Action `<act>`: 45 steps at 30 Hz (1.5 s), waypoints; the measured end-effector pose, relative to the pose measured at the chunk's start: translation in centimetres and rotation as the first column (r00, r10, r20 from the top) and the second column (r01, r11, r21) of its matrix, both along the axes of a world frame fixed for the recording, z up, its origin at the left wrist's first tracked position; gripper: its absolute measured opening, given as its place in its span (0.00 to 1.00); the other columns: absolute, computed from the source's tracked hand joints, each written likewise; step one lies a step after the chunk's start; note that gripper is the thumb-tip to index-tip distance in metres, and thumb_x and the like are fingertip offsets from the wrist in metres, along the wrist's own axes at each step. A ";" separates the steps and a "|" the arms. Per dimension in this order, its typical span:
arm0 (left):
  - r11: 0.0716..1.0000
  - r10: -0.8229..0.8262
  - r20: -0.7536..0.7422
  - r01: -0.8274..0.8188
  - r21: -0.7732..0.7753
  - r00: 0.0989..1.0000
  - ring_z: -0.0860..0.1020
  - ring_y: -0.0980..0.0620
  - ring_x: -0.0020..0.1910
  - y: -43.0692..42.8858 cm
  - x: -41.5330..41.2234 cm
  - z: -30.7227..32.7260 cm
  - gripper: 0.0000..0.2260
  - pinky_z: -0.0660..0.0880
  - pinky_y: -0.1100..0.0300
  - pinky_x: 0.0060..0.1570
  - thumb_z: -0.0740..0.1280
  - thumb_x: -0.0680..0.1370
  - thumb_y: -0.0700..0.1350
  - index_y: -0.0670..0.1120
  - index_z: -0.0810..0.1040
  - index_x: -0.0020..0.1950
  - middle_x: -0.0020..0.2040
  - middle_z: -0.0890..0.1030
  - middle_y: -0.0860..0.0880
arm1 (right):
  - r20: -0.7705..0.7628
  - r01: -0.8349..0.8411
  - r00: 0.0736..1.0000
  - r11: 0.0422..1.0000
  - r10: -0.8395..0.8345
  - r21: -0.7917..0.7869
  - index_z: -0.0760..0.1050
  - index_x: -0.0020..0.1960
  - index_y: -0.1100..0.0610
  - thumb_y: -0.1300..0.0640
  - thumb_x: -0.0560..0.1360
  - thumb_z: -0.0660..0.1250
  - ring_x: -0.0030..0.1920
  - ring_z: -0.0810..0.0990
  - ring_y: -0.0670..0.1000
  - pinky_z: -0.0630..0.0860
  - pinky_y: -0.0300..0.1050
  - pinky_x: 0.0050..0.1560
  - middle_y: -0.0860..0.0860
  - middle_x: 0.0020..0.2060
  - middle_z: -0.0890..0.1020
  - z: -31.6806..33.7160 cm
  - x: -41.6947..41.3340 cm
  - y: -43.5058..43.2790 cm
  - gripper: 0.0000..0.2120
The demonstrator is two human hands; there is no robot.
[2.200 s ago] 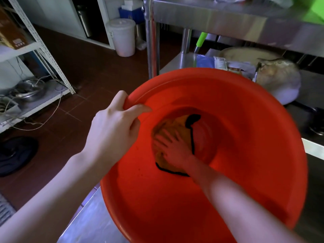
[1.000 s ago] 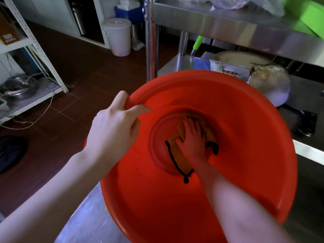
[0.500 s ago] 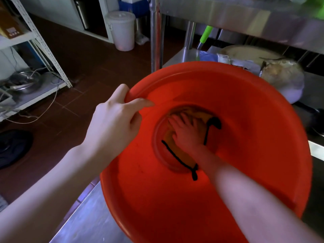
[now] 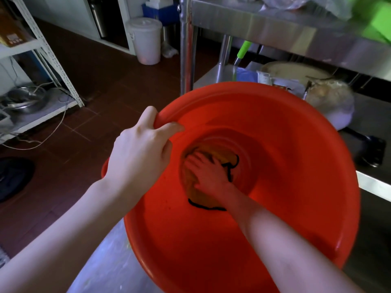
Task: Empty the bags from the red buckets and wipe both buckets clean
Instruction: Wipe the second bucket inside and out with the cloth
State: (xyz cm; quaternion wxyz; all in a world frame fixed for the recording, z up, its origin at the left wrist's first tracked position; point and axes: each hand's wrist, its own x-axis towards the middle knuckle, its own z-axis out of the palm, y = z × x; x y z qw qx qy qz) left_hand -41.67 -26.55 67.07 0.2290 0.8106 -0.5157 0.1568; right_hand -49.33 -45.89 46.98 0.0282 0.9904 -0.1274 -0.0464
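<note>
A large red bucket [image 4: 296, 166] fills the middle of the head view, its mouth tilted toward me. My left hand [image 4: 139, 153] grips its near-left rim, thumb inside and fingers outside. Deep inside, my right hand [image 4: 208, 173] presses flat on a yellow cloth with a black edge [image 4: 224, 155] that lies on the bucket's bottom. The fingers are spread and straight over the cloth. No bag shows inside this bucket. A second bucket is not in view.
The bucket rests on a steel table [image 4: 110, 261]. Behind it lie a filled plastic bag [image 4: 332, 102], packets and a round board. A steel shelf [image 4: 275, 28] runs overhead on a post [image 4: 187, 49]. A white lidded bin [image 4: 146, 39] and metal racking [image 4: 53, 58] stand on the brown tiled floor.
My right hand has slid the cloth round the bucket's bottom, from the near left over to the right and back toward the left. My left hand has kept its grip on the rim.
</note>
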 end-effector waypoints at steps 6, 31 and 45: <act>1.000 0.003 0.005 -0.003 -0.004 1.000 0.70 0.44 0.28 0.0 -0.3 0.1 0.17 0.73 0.52 0.25 0.65 0.75 0.38 0.53 0.81 0.60 0.46 0.70 0.45 | 0.248 0.625 0.695 0.738 -0.675 0.256 0.55 0.77 0.48 0.44 0.72 0.69 0.75 0.59 0.53 0.63 0.63 0.66 0.47 0.76 0.61 1.7 -2.9 -2.5 0.38; 0.996 0.071 -0.006 -0.071 -0.058 0.997 0.68 0.44 0.29 0.0 -0.8 -0.1 0.18 0.68 0.55 0.27 0.64 0.75 0.38 0.53 0.81 0.60 0.44 0.65 0.49 | 0.144 0.593 0.748 0.749 -0.648 0.296 0.50 0.79 0.51 0.49 0.72 0.71 0.76 0.55 0.59 0.54 0.50 0.74 0.51 0.78 0.52 -0.5 -6.7 -2.9 0.43; 0.995 0.054 -0.013 -0.055 -0.079 0.998 0.68 0.43 0.29 0.9 -1.6 -0.2 0.19 0.68 0.54 0.28 0.63 0.75 0.37 0.53 0.81 0.61 0.44 0.64 0.47 | -0.144 0.731 0.666 0.603 -0.732 0.320 0.63 0.72 0.58 0.51 0.74 0.63 0.72 0.63 0.61 0.62 0.53 0.69 0.59 0.73 0.62 -2.8 -6.0 6.6 0.29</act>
